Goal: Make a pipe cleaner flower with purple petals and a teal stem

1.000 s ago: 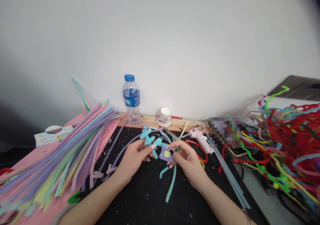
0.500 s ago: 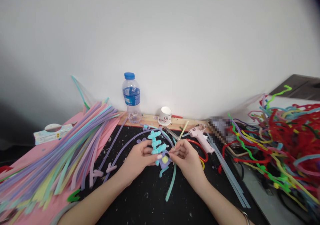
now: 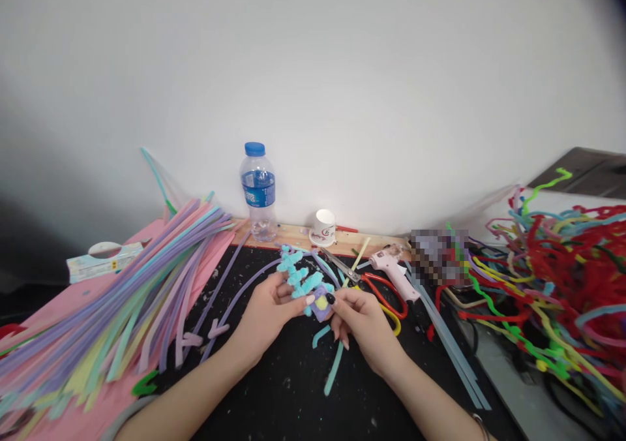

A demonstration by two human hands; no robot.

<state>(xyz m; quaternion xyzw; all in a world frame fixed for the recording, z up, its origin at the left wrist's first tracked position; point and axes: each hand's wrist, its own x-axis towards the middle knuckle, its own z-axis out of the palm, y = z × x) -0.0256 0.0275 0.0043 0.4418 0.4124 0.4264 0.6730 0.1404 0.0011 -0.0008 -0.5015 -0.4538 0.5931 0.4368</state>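
Between my two hands is a pipe cleaner flower (image 3: 320,305), purple with a yellow centre, joined to or lying against a zigzag turquoise pipe cleaner piece (image 3: 299,276). My left hand (image 3: 268,310) pinches this work from the left, thumb beside the flower and fingers behind the turquoise part. At the flower's right edge, my right hand (image 3: 360,320) grips it between thumb and forefinger, the other fingers curled below. Under the hands lie a short teal pipe cleaner bit (image 3: 321,336) and a longer teal pipe cleaner (image 3: 333,370) on the black mat.
Scissors (image 3: 384,291) with red handles and a pink glue gun (image 3: 396,271) lie right of centre. A water bottle (image 3: 259,193) and paper cup (image 3: 323,228) stand at the wall. Pipe cleaners form a bundle (image 3: 141,304) at left and a tangle (image 3: 562,278) at right.
The turquoise piece has tilted to the left, and the flower has turned with it. My right hand's fingers have shifted down, uncovering more of the scissors.
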